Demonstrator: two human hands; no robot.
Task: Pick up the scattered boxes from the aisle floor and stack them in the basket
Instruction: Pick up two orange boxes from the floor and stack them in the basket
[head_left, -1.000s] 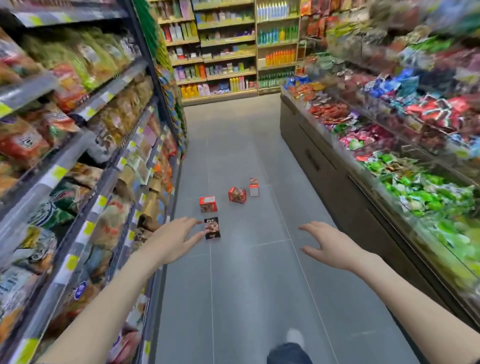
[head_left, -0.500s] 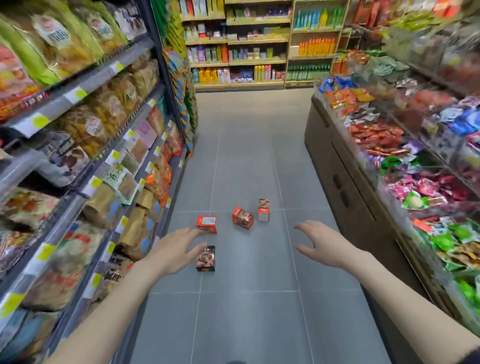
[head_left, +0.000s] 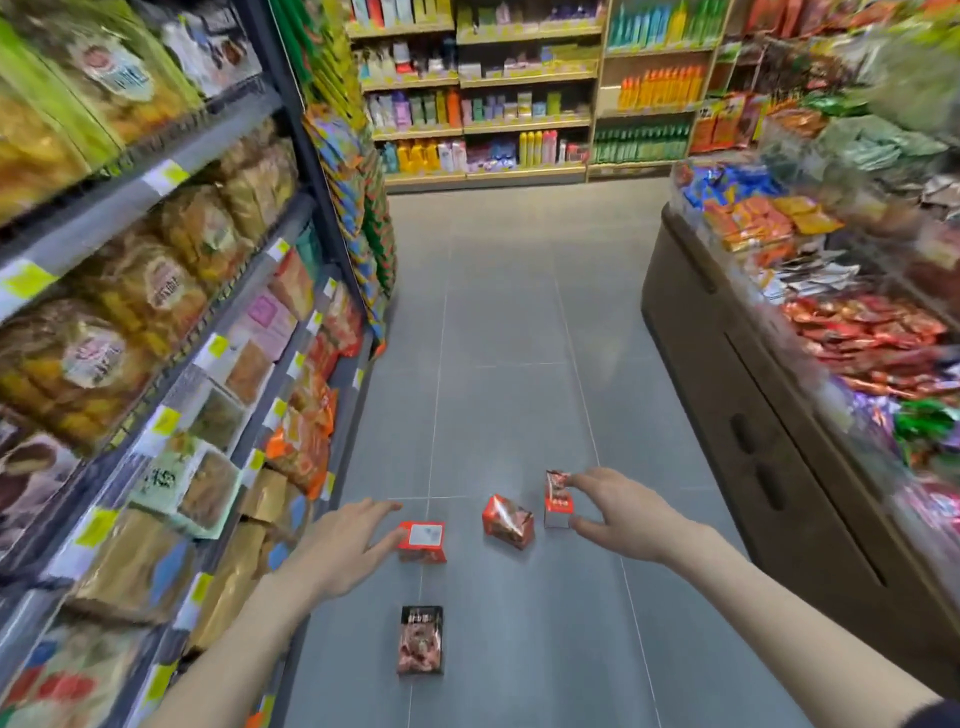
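Several small boxes lie on the grey aisle floor. A dark box (head_left: 421, 640) lies flat, nearest to me. A red box with a white label (head_left: 423, 541) sits beyond it, and my left hand (head_left: 343, 545) hovers open just left of it, fingertips at its edge. A tilted red box (head_left: 508, 521) lies in the middle. An upright red and grey box (head_left: 557, 500) stands to the right, with my right hand (head_left: 621, 512) open beside it, thumb and fingers spread around its right side. No basket is in view.
Shelves of bagged snacks (head_left: 156, 322) line the left side. A brown counter with cupboard doors (head_left: 737, 415), topped with sweets, runs along the right. Shelves of bottles (head_left: 519, 104) close the aisle's far end. Grey tiled floor (head_left: 509, 332) stretches between.
I have come closer to the boxes. Both hands have reached forward: the left to the labelled red box, the right to the upright box.
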